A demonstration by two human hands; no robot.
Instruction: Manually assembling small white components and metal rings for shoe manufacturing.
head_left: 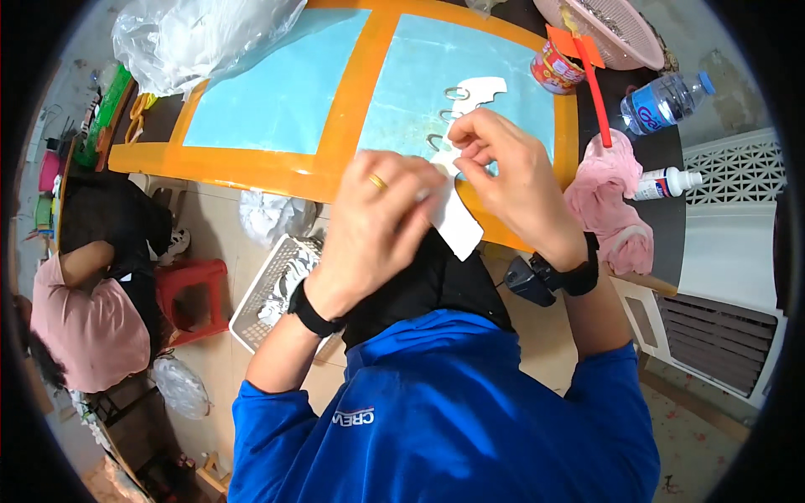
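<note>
White flat curved pieces lie across the table's near edge, between and beyond my hands. The lower white piece [459, 225] hangs past the edge over my lap; the upper white piece [482, 89] rests on the blue sheet. Along their left side sit oval metal rings [433, 142]. My right hand [513, 178] has its thumb and fingers closed at the white piece's edge. Close by on the left, my left hand [377, 225], with a gold ring on one finger, has curled fingers smeared by motion; what they hold, if anything, is unclear.
The table [340, 109] has blue panels and orange tape. A plastic bag [197, 42], red tub [556, 69], water bottle [667, 102], pink cloth [605, 201] and white bottle [665, 184] surround the work. Below left stands a white basket [260, 281]; a person [92, 323] sits farther left.
</note>
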